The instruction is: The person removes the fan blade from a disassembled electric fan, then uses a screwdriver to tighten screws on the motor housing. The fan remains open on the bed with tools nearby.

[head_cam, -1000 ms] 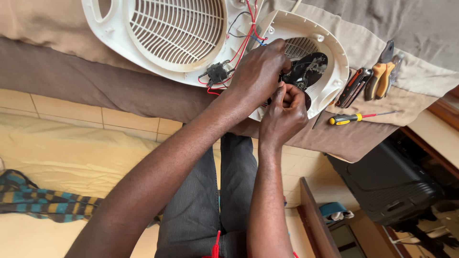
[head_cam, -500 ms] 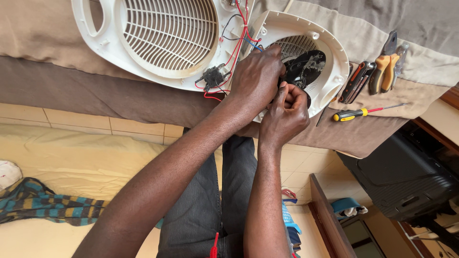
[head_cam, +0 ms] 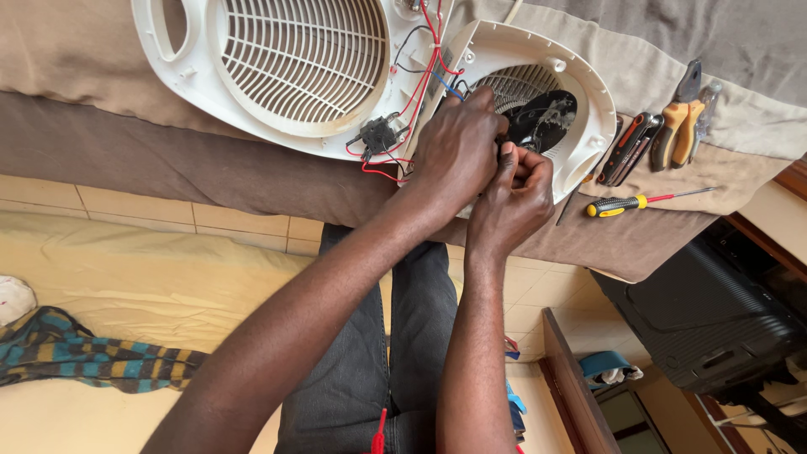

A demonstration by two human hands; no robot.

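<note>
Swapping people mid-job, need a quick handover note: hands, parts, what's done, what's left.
Left hand: closed over the wires at the rim of the open white fan housing, fingers curled.
Right hand: pressed against the left, pinching something small I cannot make out.
Parts: housing half with black motor under the hands; grille half to its left, joined by red wires and a small black switch block.
Tools on the cloth to the right: yellow-handled screwdriver, pliers, untouched.
Done: casing split open. Left: wiring still loose, halves not rejoined.
</note>
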